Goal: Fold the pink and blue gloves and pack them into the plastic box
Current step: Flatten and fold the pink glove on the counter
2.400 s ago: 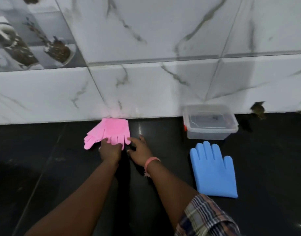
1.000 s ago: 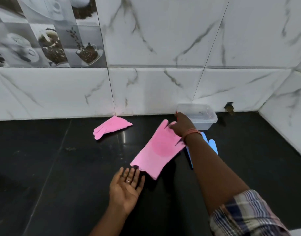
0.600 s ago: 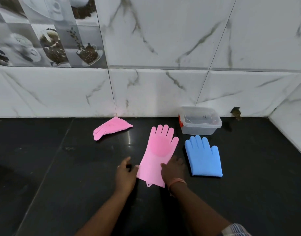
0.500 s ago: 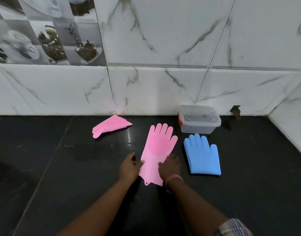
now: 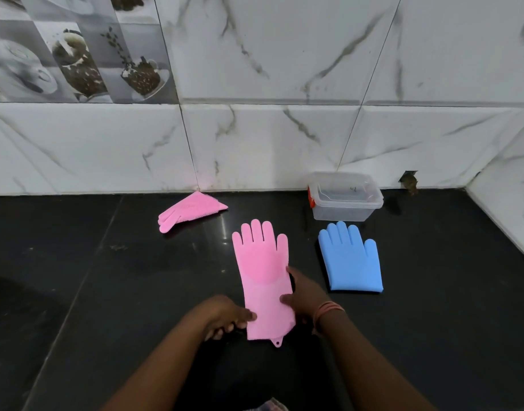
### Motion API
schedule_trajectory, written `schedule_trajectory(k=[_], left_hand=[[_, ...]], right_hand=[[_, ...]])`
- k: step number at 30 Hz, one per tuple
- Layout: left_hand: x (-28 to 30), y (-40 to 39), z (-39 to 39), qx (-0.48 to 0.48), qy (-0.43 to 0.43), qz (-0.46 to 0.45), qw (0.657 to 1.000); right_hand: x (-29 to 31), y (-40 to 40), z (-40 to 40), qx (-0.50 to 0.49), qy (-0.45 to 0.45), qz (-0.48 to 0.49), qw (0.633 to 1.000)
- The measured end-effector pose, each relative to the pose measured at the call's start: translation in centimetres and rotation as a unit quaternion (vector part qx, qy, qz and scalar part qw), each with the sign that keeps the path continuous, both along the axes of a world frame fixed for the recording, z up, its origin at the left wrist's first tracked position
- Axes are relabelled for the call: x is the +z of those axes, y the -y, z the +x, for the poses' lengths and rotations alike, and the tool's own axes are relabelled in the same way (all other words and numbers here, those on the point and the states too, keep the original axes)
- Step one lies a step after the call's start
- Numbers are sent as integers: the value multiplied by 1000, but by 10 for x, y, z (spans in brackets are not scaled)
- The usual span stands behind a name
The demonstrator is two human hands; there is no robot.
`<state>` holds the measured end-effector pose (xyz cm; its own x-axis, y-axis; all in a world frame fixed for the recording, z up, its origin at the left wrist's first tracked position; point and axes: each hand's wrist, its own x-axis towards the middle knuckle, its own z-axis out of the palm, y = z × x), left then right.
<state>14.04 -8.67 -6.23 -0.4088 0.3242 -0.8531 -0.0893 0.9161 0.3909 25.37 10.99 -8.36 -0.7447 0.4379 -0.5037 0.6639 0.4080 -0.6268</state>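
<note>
A long pink glove lies flat on the black counter, fingers pointing toward the wall. My left hand grips its cuff at the lower left edge. My right hand holds the glove's right edge a little higher up. A folded pink glove rests by the wall at the left. A blue glove lies flat to the right of the long pink one. The clear plastic box, open on top with a red clip on its left side, stands against the wall behind the blue glove.
The counter is glossy black stone, bounded by a marble-tiled wall at the back and another wall at the right. A small dark hole sits in the wall base right of the box.
The right hand carried the long pink glove over and laid it flat in the middle. Both hands then closed on its cuff end and straightened it.
</note>
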Motion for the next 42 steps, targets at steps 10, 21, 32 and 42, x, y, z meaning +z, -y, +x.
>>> schedule_trajectory(k=[10,21,32,42], left_hand=[[-23,-53,18,-130,-477,175,852],[-66,-36,13,-167,-510,90,839],[-58,-37,-18,-299,-409,28,862],[-40,-61,-59,-310,-380,50,870]], right_hand=[[-10,21,-12,110,-91,290,946],[-38,27,-14,61,-31,316,946],[-9,11,-62,68,-5,346,936],[-29,13,-94,139,-6,275,951]])
